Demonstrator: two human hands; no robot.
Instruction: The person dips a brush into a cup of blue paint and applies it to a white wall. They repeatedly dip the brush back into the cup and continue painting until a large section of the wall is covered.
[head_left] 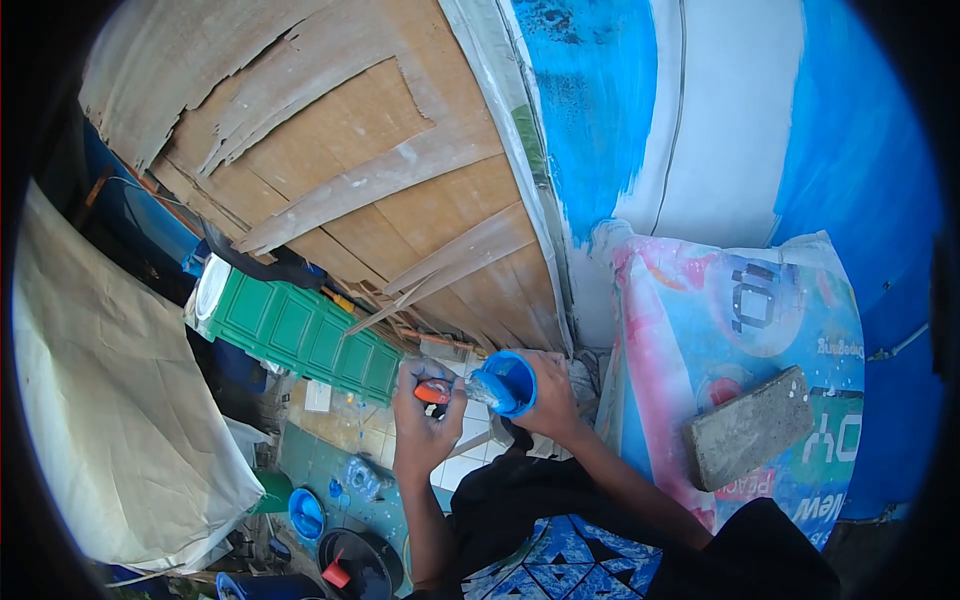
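Note:
My left hand (428,420) is closed around the orange handle of a paintbrush (486,389). Its bristles, coated in blue paint, rest at the rim of a blue cup (517,380). Wrapped around the far side of that cup, my right hand (552,402) holds it tilted so its opening faces up and toward the brush. Blue paint lines the inside of the cup. Both hands are close together in front of my body.
A wall (720,110) partly painted blue stands ahead, beside a peeling plywood panel (350,150). On the right, a concrete block (750,428) lies on a printed banner (660,330). A green drawer unit (300,320), a tan tarp (110,400) and a black basin (365,560) are at left.

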